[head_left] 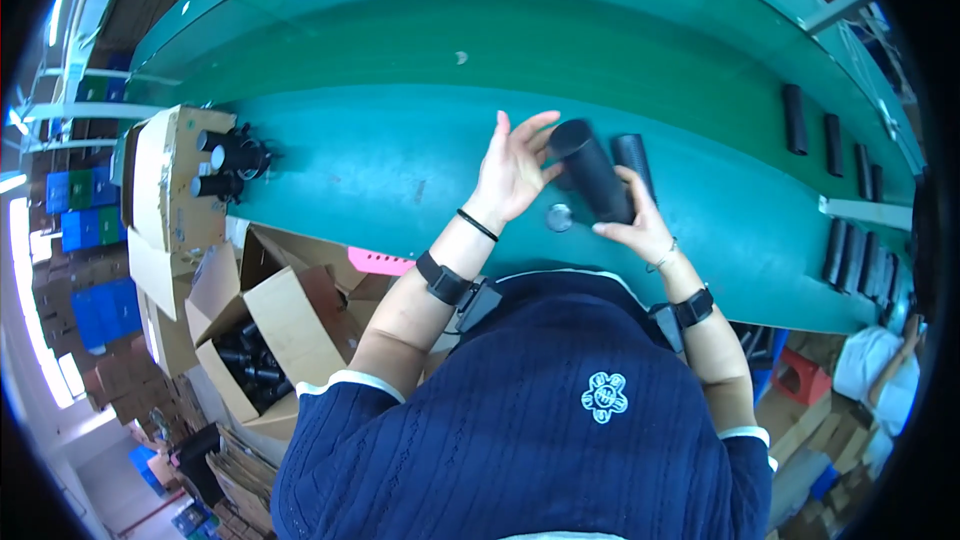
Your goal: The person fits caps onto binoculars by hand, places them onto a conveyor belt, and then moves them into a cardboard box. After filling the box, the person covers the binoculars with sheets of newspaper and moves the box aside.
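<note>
A smooth black cylinder (592,170) is tilted above the green work surface, its round end toward the upper left. My right hand (640,227) is closed around its lower end. My left hand (513,168) is open with fingers apart beside the cylinder's upper end; whether a fingertip touches it I cannot tell. Just beyond my right hand is a second black cylinder (632,155) with a ribbed surface, partly hidden by that hand. A small round, shiny clear-and-grey piece (559,218) lies on the surface below the held cylinder.
Several black cylinders (850,255) line the right end of the green bench (350,155), with more (795,120) on the strip behind. A carton (190,175) with black parts beside it stands left. An open carton (255,365) of black parts sits below. Another person (880,370) is far right.
</note>
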{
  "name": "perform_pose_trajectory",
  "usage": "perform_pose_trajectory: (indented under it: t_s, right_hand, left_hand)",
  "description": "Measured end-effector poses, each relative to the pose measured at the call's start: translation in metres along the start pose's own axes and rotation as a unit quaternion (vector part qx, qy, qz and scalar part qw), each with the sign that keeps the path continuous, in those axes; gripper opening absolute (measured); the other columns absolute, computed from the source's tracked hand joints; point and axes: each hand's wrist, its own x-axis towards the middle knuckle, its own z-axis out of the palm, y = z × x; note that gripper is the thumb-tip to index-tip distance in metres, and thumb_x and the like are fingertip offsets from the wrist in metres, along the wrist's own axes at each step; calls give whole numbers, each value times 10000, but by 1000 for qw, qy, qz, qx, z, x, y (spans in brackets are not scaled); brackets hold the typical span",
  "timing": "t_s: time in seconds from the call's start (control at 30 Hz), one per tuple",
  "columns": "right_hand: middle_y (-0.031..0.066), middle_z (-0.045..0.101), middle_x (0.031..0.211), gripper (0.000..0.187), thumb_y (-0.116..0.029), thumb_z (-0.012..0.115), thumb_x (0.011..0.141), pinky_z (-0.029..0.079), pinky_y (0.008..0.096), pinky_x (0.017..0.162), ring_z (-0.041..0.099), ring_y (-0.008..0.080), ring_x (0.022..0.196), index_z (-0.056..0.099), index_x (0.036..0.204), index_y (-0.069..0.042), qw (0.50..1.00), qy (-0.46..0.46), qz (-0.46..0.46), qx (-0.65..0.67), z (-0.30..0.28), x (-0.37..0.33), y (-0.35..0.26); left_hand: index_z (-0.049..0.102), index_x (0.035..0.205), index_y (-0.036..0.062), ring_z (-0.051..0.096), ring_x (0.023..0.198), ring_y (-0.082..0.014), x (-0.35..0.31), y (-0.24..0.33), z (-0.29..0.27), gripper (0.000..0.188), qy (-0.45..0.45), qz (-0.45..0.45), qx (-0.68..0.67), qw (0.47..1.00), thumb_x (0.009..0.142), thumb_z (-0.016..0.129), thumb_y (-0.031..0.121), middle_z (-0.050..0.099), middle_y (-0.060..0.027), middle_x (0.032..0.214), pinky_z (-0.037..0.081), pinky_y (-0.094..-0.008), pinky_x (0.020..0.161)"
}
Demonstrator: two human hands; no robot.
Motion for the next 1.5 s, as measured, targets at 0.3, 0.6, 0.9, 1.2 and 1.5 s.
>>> perform_pose_trajectory:
  t_s: [0.3,0.6,0.9,1.2,1.5]
  right_hand:
    - [154,581,1087,783,-295,697,779,500,316,698,606,225,869,278,1373,-4,919,357,48,-159,-234,24,83]
    - [252,561,1128,749,-270,738,746,458,435,885,569,413,1018,302,1340,-134,823,431,60,-365,-307,111,84]
    - [139,522,1156,627,-278,713,790,463,387,839,516,245,1068,409,1319,-130,774,394,17,-495,-220,104,50]
    - [91,463,1197,883,-258,798,709,465,257,727,499,139,947,317,1429,-87,994,-68,-71,-42,-8,17,-1]
    - [-11,496,1049,490,-125,539,926,479,235,708,498,91,880,401,1395,-86,981,-106,45,158,52,42,-11]
  left_hand:
    - [178,1352,-103,610,969,-405,114,-139,12,994,101,-54,715,690,780,656,554,584,-308,1064,499,-398,842]
    - [381,1338,6,496,1182,-217,82,-100,47,731,-138,-67,492,857,722,774,37,510,-107,1266,407,-399,1001]
    - [313,1386,35,494,1195,-258,35,-55,30,632,-124,-55,340,931,852,645,102,485,-129,1296,382,-414,1025]
    - [364,1246,41,523,1116,-224,-4,-32,18,579,-91,-18,188,978,784,713,22,502,-107,1181,421,-360,977]
    - [230,1401,0,421,1234,-186,-72,-8,-36,643,-62,48,344,936,918,591,222,430,-116,1316,325,-329,1047]
